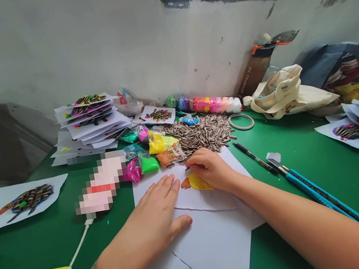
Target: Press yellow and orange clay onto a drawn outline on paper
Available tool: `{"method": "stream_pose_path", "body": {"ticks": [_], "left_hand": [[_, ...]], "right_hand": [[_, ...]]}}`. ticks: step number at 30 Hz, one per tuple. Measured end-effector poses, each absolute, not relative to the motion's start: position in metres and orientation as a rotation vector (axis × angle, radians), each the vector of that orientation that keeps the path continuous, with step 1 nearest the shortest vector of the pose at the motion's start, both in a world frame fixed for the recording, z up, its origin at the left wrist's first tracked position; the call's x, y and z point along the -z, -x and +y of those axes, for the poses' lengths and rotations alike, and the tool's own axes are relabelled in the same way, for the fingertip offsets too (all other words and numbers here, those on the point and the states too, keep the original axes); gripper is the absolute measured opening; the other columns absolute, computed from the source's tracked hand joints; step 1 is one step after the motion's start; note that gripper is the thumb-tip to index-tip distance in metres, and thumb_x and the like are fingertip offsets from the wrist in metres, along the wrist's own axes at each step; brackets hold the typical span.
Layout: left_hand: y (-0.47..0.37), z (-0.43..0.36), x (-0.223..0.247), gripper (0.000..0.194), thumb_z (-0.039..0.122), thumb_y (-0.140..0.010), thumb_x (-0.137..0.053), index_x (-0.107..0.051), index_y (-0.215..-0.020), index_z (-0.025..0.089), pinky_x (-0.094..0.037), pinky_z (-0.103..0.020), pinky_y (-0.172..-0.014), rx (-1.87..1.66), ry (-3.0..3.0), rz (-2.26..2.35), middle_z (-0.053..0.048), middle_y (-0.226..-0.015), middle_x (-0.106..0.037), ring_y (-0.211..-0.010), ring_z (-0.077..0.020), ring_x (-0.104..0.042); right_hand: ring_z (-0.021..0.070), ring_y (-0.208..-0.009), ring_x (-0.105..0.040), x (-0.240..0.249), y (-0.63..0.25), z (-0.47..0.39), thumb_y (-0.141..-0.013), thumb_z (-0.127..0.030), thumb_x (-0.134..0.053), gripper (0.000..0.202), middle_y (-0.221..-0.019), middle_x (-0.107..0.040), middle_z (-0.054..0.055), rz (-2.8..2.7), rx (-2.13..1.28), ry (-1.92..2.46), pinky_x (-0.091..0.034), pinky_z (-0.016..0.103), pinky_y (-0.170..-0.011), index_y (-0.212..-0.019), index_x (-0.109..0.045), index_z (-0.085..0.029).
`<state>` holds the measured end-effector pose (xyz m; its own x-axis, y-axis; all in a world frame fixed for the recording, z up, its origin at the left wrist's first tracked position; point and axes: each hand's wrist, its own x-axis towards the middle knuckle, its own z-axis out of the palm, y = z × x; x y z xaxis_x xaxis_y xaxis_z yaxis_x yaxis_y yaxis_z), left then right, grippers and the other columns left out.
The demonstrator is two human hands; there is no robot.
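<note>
My left hand [159, 206] lies flat on the white paper [214, 239], fingers stretched out and thumb apart, holding nothing. Over the drawing, my right hand [211, 168] is closed in a pinch on a small dark sunflower seed [187, 168], of which only the tip shows. Below those fingers is a yellow clay shape [199, 182] with an orange, beak-like end [185, 183] and drawn legs; my right hand covers part of it. Just behind is a heap of striped sunflower seeds [205, 132].
Bagged coloured clay [150, 163] sits left of the seeds. A stack of seed pictures [91, 121] stands at back left. On the right lie a black pen [255, 158], a blue utility knife [320, 191] and a tape ring [241, 121]. A white cable [72, 258] crosses the left.
</note>
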<state>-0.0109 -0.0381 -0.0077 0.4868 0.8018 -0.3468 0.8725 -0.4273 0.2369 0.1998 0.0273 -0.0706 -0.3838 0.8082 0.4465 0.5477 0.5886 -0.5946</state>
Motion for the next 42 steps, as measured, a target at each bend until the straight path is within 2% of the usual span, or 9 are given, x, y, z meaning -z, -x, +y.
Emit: {"method": "stream_pose_path", "body": {"ticks": [8, 17, 23, 34, 42], "left_hand": [[0.001, -0.045, -0.006, 0.072, 0.037, -0.083, -0.067, -0.046, -0.147, 0.012, -0.032, -0.053, -0.117, 0.265, -2.347, 1.423, -0.019, -0.157, -0.031, -0.145, -0.037, -0.032], [-0.006, -0.05, 0.002, 0.085, 0.048, -0.083, -0.063, -0.035, -0.152, 0.007, -0.022, -0.056, -0.12, 0.344, -2.316, 1.448, -0.021, -0.16, -0.02, -0.149, -0.0374, -0.018], [-0.009, -0.053, 0.001, 0.089, 0.054, -0.086, -0.056, -0.026, -0.154, 0.005, -0.019, -0.055, -0.121, 0.449, -2.313, 1.44, -0.021, -0.161, -0.01, -0.15, -0.0357, -0.011], [-0.007, -0.054, 0.003, 0.083, 0.051, -0.082, -0.06, -0.038, -0.15, 0.009, -0.026, -0.058, -0.118, 0.281, -2.36, 1.434, -0.024, -0.158, -0.023, -0.148, -0.0386, -0.021], [-0.01, -0.054, -0.004, 0.086, 0.052, -0.083, -0.061, -0.034, -0.152, 0.008, -0.026, -0.055, -0.119, 0.396, -2.339, 1.456, -0.023, -0.159, -0.02, -0.149, -0.0368, -0.019]], "right_hand": [[0.018, -0.081, -0.061, 0.07, -0.2, 0.027, -0.086, -0.005, -0.057, 0.023, -0.083, -0.07, 0.004, -2.096, -0.456, 1.078, -0.047, 0.031, -0.076, -0.085, -0.074, -0.021], [0.0182, -0.079, -0.061, 0.07, -0.2, 0.028, -0.084, -0.002, -0.059, 0.022, -0.08, -0.07, 0.005, -2.108, -0.445, 1.056, -0.047, 0.03, -0.075, -0.084, -0.074, -0.018], [0.0179, -0.08, -0.061, 0.071, -0.201, 0.028, -0.085, -0.002, -0.057, 0.024, -0.083, -0.072, 0.004, -2.092, -0.466, 1.058, -0.047, 0.031, -0.077, -0.083, -0.072, -0.021], [0.0181, -0.081, -0.062, 0.071, -0.201, 0.028, -0.087, -0.006, -0.057, 0.022, -0.084, -0.072, 0.004, -2.094, -0.477, 1.049, -0.047, 0.031, -0.076, -0.084, -0.072, -0.021], [0.0183, -0.08, -0.062, 0.071, -0.201, 0.027, -0.087, -0.005, -0.056, 0.023, -0.083, -0.072, 0.004, -2.09, -0.473, 1.047, -0.047, 0.032, -0.076, -0.083, -0.072, -0.021]]}}
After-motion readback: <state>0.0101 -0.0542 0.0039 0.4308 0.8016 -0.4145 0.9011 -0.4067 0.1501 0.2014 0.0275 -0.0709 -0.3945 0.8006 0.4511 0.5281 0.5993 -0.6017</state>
